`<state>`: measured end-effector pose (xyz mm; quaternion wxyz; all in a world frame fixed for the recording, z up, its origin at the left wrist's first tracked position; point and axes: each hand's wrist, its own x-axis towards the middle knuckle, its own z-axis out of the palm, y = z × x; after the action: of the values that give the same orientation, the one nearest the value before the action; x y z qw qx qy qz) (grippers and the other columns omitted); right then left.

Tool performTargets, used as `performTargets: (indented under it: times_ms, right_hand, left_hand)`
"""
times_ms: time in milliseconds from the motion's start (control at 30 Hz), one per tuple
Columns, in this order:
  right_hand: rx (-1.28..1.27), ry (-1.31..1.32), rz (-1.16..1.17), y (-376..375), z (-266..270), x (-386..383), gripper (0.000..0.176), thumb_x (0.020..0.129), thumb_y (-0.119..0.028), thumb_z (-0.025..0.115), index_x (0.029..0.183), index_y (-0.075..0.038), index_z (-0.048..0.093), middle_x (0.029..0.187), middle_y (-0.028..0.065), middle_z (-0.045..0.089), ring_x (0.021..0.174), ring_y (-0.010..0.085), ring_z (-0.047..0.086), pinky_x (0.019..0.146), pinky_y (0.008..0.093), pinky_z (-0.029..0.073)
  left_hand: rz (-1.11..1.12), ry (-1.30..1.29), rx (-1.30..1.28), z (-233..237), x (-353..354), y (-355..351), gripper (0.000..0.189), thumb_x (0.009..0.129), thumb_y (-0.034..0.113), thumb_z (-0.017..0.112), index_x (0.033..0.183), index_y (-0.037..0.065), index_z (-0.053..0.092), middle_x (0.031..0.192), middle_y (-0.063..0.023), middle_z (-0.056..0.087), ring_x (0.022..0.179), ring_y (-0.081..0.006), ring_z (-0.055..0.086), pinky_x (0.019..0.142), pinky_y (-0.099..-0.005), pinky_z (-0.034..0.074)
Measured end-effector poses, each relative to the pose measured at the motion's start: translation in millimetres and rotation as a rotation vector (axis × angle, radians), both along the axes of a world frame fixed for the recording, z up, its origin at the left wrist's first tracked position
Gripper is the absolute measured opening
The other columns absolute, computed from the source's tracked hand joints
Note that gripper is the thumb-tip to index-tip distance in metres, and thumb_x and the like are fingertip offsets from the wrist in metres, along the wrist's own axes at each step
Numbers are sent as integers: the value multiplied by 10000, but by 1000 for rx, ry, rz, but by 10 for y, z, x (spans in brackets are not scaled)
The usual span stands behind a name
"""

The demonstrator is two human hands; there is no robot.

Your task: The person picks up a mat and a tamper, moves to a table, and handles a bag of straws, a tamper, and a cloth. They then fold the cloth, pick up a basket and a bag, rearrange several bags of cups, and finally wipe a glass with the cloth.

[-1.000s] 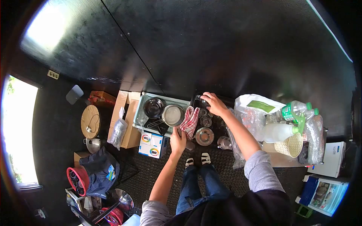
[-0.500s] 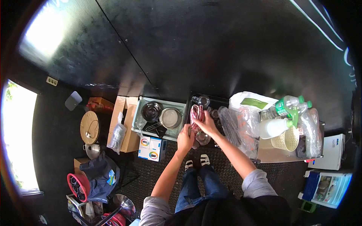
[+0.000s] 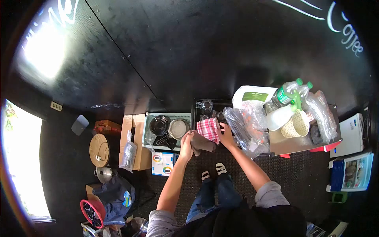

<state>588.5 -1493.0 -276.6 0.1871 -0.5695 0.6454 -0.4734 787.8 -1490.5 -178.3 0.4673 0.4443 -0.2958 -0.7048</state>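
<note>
My left hand (image 3: 186, 148) is closed on the left end of a brown cloth (image 3: 203, 143), which stretches to the right. My right hand (image 3: 226, 136) grips the right edge of a red-and-white checked cloth (image 3: 207, 129), its fingers curled and partly hidden. The checked cloth lies across the upper part of the brown one. Behind the cloths is a black tray (image 3: 194, 114) with a glass mug (image 3: 206, 105) and other glassware, partly covered.
Left of the cloths, a pale green tray (image 3: 185, 116) holds a black bowl (image 3: 160, 124) and a strainer (image 3: 178, 128). To the right are plastic-wrapped items (image 3: 246, 126), a spray bottle (image 3: 279, 117), a cream basket (image 3: 296, 125) and green-capped bottles (image 3: 285, 94). A white box (image 3: 162, 164) sits in front.
The bunched checked cloth is now spread flatter, and the brown cloth shows below it. My hands have moved farther apart. The view has shifted.
</note>
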Motion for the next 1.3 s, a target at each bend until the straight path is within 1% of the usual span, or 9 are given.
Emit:
performTargets:
  times_ms: [33,100,167,400,567,667,900,1167,1300]
  right_hand:
    - [-14,2,-14,114,331,28,378,815,-286,617,1023,23,549,872,118,603,793,188,565,730,348,458]
    - [452,-970,277,358,809,35,436,873,-427,527,1024,-19,566,913,74,607,778,152,553,742,307,454]
    - [530,-1325,232,659,1334,78,367,891,-406,521,954,-55,609,882,-9,606,761,76,535,676,215,409]
    - [-166,-645,74,1530,1888,-608,235,811,-76,652,1023,2,589,859,-9,558,770,54,490,684,227,403]
    - [-172,-700,-176,2356,2418,-1205,119,873,-133,584,897,-25,541,873,-17,544,787,46,481,712,208,388]
    - [-412,-1103,-246,2982,2807,-1465,153,914,-167,515,996,-38,518,935,22,584,865,92,555,772,241,441]
    - [-596,-1143,-438,4841,2857,-2374,155,918,-164,500,1041,-70,483,951,33,589,859,115,590,731,274,493]
    - [-648,-1026,-534,6746,2954,-2944,472,811,-13,598,1235,-43,393,1107,85,509,974,181,569,874,345,473]
    - [-677,-965,-646,7184,2742,-3436,582,772,66,596,1289,-52,355,1176,102,460,1074,198,515,906,343,454]
  left_hand:
    - [5,221,60,106,-10,29,184,879,206,489,963,52,544,864,-30,561,837,-136,542,755,-277,432]
    - [-3,317,100,185,-48,61,301,872,244,462,1072,32,535,1018,-75,574,971,-213,546,880,-339,411]
    - [-64,331,69,473,-182,158,321,869,261,463,1089,38,533,1043,-70,574,999,-209,540,900,-345,402]
    - [-436,279,-232,1099,-967,458,186,915,127,498,1067,33,550,994,-7,590,906,-86,539,811,-228,415]
    - [-576,75,-515,1480,-1807,867,189,895,91,533,1075,43,504,1014,-3,541,927,-82,509,779,-231,419]
    - [-440,-129,-867,1725,-2416,1381,289,829,72,601,1088,48,474,974,-46,531,881,-129,522,716,-244,431]
    - [-986,50,-1491,2015,-3438,3338,454,603,141,808,937,55,513,1039,-96,506,983,-257,517,822,-346,427]
    - [-1429,298,-907,1730,-4790,4936,160,829,51,620,966,-20,580,858,-24,596,789,-58,554,689,-206,450]
    - [-1490,285,-903,1670,-5398,5400,158,872,106,579,953,-29,593,844,-8,581,755,-48,524,677,-196,431]
